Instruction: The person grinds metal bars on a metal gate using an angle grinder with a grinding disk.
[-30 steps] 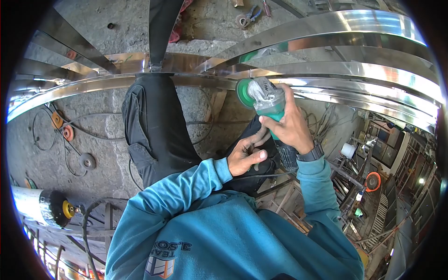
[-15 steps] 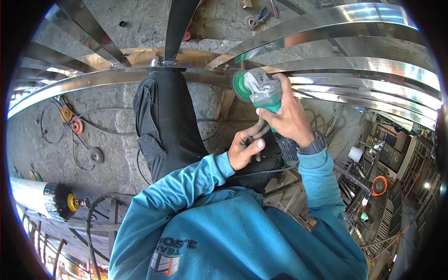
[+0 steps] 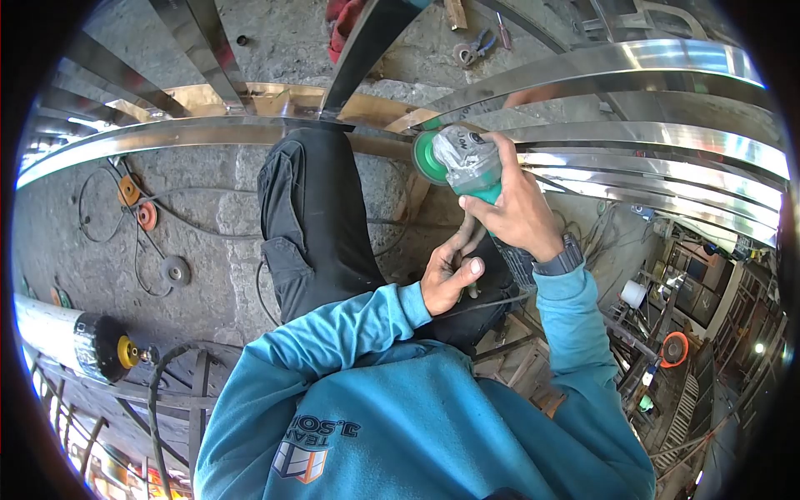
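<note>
My right hand (image 3: pixel 523 208) is wrapped around an angle grinder (image 3: pixel 468 160) with a grey, scuffed head and a dark lower body. Its green disc (image 3: pixel 429 157) faces left, right by the edge of the curved shiny metal frame (image 3: pixel 379 143). Below the grinder is my left hand (image 3: pixel 450 277), its thumb apart and some fingers stretched up to the tool's side. The other left fingers are partly curled, with nothing seen in them. A dark watch (image 3: pixel 563 257) sits on my right wrist.
Shiny metal bars (image 3: pixel 650 137) curve across the right. On the floor lie cables and loose discs (image 3: pixel 174 271), with pliers (image 3: pixel 474 48) farther off. A gas cylinder (image 3: pixel 75 337) lies at left. Metal parts and an orange ring (image 3: pixel 675 350) are at right.
The view has shifted, so the frame, floor and my knee appear lower and farther right. Both hands keep nearly the same pose, the right still holding the grinder.
</note>
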`<state>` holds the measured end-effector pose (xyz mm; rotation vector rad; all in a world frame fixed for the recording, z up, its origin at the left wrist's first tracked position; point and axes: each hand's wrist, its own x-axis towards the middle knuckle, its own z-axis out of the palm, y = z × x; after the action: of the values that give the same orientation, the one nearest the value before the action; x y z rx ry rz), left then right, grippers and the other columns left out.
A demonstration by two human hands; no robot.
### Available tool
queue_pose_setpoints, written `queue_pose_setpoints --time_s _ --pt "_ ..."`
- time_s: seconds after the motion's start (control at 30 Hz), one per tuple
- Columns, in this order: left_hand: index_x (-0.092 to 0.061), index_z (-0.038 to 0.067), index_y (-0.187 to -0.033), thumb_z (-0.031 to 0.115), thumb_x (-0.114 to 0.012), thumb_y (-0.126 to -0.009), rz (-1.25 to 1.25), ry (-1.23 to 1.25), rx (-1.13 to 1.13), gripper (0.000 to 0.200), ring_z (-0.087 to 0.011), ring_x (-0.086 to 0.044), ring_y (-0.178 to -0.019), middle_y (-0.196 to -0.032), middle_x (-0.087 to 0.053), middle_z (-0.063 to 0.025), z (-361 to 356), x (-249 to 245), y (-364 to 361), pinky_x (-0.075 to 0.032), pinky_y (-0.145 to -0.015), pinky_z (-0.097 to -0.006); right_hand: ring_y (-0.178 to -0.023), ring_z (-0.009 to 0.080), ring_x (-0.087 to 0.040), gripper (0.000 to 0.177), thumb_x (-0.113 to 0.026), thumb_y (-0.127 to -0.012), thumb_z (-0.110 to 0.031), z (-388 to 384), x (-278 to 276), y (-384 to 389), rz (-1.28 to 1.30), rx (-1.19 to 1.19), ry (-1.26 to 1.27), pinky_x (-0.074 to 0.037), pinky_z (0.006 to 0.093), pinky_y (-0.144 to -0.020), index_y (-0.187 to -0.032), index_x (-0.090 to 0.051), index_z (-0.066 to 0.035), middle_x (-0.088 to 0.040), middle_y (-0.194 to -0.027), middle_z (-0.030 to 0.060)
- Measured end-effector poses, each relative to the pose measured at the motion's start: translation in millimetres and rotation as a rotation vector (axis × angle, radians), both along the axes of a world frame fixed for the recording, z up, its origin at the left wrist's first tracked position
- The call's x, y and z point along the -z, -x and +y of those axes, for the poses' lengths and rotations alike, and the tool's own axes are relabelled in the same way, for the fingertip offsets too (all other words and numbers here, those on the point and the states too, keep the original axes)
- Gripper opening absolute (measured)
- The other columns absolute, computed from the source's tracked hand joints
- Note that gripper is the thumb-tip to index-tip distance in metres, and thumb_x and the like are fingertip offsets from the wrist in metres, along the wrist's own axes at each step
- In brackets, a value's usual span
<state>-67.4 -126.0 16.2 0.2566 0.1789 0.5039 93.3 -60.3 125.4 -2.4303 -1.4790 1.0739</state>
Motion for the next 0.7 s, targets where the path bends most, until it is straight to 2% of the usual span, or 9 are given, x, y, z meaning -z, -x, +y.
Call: queue_pose_setpoints --time_s 0.07,0.13,0.27,0.4,0.7 --pt "-0.006 -0.001 -0.163 0.031 -0.066 -0.1 0.04 -0.046 -0.051 0.093 -0.0025 -0.049 -0.075 -0.165 -0.034 -0.0175 -1.6 2.3 0.8 -0.05 -0.067 -0.0214 -0.115 0.0426 -0.066 0.089 -0.079 -0.08 -0.019 3.1 4.3 2.5 0.004 -0.002 -0.003 -0.051 0.0467 -0.096 -0.152 -0.028 -0.009 -0.063 -0.125 0.0274" --pt "-0.007 -0.001 -0.163 0.031 -0.067 -0.1 0.037 -0.029 -0.067 0.092 -0.0022 -0.049 -0.075 -0.164 -0.034 -0.0176 -1.5 3.2 -1.3 -0.05 -0.067 -0.0213 -0.072 0.041 -0.07 0.089 -0.079 -0.078 -0.019 2.1 5.1 4.5 -0.034 -0.036 -0.066 -0.054 0.0483 -0.072 -0.15 -0.028 -0.007 -0.07 -0.092 0.027" --pt "-0.012 -0.004 -0.162 0.03 -0.067 -0.1 0.05 -0.035 -0.101 0.09 -0.0012 -0.049 -0.073 -0.161 -0.04 -0.0173 -2.9 4.2 -1.0 -0.048 -0.065 -0.021 -0.076 0.0418 -0.07 0.089 -0.079 -0.079 -0.02 0.7 8.7 1.2 -0.018 -0.075 -0.117 -0.055 0.0484 -0.075 -0.151 -0.028 -0.007 -0.069 -0.098 0.028" --pt "-0.014 -0.007 -0.16 0.031 -0.068 -0.099 0.1 -0.059 -0.12 0.09 -0.0012 -0.049 -0.071 -0.156 -0.047 -0.017 -2.6 2.1 1.3 -0.047 -0.064 -0.0209 -0.075 0.0416 -0.07 0.089 -0.079 -0.079 -0.02 1.2 9.0 4.8 -0.021 -0.085 -0.123 -0.055 0.0482 -0.075 -0.15 -0.028 -0.006 -0.07 -0.097 0.0282" --pt "-0.018 -0.008 -0.159 0.033 -0.07 -0.097 0.193 -0.056 -0.17 0.091 -0.0016 -0.048 -0.067 -0.143 -0.059 -0.0181 -5.3 1.4 4.0 -0.046 -0.063 -0.0217 -0.072 0.0424 -0.071 0.091 -0.079 -0.078 -0.021 2.0 8.5 16.5 -0.021 0.003 -0.072 -0.056 0.0492 -0.071 -0.151 -0.027 -0.005 -0.069 -0.083 0.0281"
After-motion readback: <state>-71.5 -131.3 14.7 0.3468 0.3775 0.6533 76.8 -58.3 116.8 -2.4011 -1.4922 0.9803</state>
